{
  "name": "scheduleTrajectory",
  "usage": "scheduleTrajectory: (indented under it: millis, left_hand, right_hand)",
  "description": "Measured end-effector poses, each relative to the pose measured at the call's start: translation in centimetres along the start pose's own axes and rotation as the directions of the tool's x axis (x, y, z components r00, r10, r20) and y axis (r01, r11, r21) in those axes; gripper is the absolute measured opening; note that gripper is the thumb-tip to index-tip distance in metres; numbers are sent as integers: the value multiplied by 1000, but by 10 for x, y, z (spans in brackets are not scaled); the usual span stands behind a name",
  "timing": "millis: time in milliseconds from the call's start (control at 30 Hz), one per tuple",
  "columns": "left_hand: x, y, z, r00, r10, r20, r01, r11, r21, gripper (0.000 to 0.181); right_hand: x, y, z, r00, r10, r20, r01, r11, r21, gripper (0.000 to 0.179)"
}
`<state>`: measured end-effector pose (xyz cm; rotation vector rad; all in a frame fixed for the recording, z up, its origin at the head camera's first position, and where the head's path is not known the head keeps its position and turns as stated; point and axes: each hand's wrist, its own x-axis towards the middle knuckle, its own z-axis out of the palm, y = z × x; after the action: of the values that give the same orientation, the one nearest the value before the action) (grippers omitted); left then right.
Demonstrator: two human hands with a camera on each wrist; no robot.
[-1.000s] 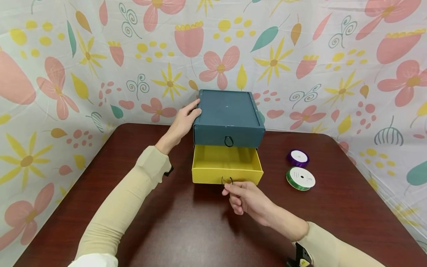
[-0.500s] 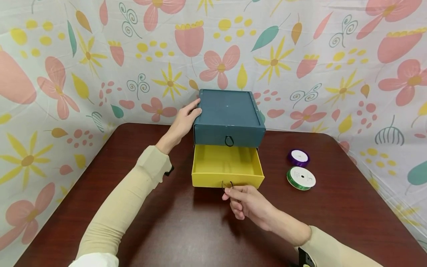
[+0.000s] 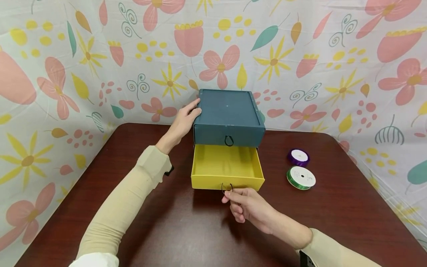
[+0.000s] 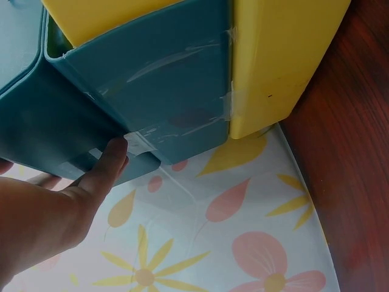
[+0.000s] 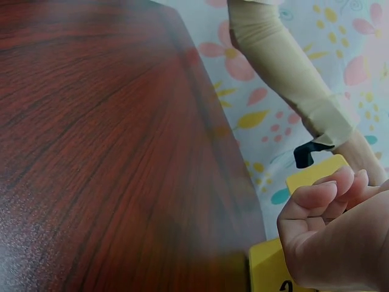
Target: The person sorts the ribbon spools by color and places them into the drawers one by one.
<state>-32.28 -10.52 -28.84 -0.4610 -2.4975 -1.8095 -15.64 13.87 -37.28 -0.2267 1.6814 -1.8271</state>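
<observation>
A stacked drawer box (image 3: 228,107) with a dark teal top stands at the table's middle. Its lower yellow drawer (image 3: 210,181) is pulled partway out, and no item shows inside. My right hand (image 3: 251,207) pinches the black loop handle (image 3: 222,187) on that drawer's front between thumb and finger; in the right wrist view the other fingers are curled. On the box's upper left edge rests my left hand (image 3: 182,120), fingers extended. The left wrist view shows a fingertip of it against the teal side wall (image 4: 164,91), which has clear tape on it.
Right of the box lie a purple ribbon spool (image 3: 299,157) and a green ribbon spool (image 3: 301,178), close together on the dark wooden table (image 3: 186,230). The teal upper drawer is closed, its black loop (image 3: 228,141) hanging down. A floral cloth (image 3: 133,66) hangs behind.
The yellow drawer has slid a little farther out toward me, the right hand moving with its loop. My left hand and the spools have stayed put.
</observation>
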Motion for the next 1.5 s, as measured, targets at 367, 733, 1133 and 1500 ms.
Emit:
scheduleTrajectory:
  millis: [367, 733, 1133, 1500]
  left_hand:
    - [-2, 2, 1, 1000, -2, 2, 3, 1000, -1, 52]
    - [-1, 2, 0, 1000, -17, 14, 17, 1000, -5, 52]
    - [-3, 1, -1, 1000, -9, 11, 9, 1000, 4, 53]
    - [-1, -1, 0, 1000, 14, 2, -14, 1000, 0, 53]
  right_hand:
    - [-6, 1, 2, 1000, 6, 24, -6, 1000, -7, 25]
    - [-5, 5, 1, 999, 20, 29, -19, 999, -38, 30]
    - [-24, -14, -13, 997, 20, 72, 12, 905, -425, 32]
    - [-53, -56, -46, 940, -248, 234, 340, 723, -601, 19]
